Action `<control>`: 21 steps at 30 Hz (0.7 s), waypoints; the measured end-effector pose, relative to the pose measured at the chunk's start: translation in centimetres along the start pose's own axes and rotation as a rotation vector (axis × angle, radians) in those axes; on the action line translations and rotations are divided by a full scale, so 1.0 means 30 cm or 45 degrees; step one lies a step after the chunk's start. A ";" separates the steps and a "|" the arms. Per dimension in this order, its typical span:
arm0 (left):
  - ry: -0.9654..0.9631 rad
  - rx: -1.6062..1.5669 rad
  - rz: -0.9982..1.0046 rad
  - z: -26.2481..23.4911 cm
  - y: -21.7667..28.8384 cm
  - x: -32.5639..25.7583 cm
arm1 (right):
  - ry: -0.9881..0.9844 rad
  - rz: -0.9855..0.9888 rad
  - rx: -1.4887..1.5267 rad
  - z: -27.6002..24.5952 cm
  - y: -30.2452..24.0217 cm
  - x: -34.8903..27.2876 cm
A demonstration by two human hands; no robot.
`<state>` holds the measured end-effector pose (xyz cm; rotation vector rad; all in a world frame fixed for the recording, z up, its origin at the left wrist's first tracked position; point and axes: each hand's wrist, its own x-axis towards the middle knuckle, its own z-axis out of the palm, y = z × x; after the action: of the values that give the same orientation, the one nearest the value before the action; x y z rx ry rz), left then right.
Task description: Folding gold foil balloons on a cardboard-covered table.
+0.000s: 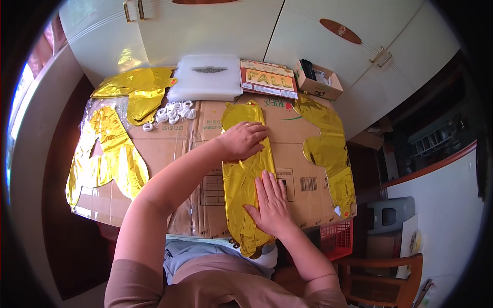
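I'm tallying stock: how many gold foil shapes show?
4 foil shapes: upper-left one, lower-left one, middle one under left hand and right hand, right one. Stacked ones may be hidden.

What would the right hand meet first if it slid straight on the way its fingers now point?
Most likely the left hand, lying ahead on the same gold foil piece. The right hand looks flat on it, though exact heights are hard to judge.

Left hand (pixel 243 140)'s palm-down, fingers (pixel 254 132) kinda curled; right hand (pixel 270 205)'s flat on its near side, thumb (pixel 251 211) out.
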<state>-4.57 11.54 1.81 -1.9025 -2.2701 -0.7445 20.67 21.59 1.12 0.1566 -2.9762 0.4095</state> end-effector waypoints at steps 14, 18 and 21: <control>-0.019 0.158 -0.203 0.008 -0.173 0.131 | -0.013 0.030 0.044 -0.014 -0.006 0.005; 0.019 0.194 -0.208 0.014 -0.174 0.129 | -0.012 0.028 0.055 -0.016 -0.011 0.006; 0.129 0.267 -0.098 0.031 -0.150 0.103 | -0.009 0.021 0.055 -0.016 -0.012 0.005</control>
<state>-9.28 14.24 0.76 -1.6563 -2.2701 -0.5706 20.63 21.35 1.70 0.1381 -2.9786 0.4765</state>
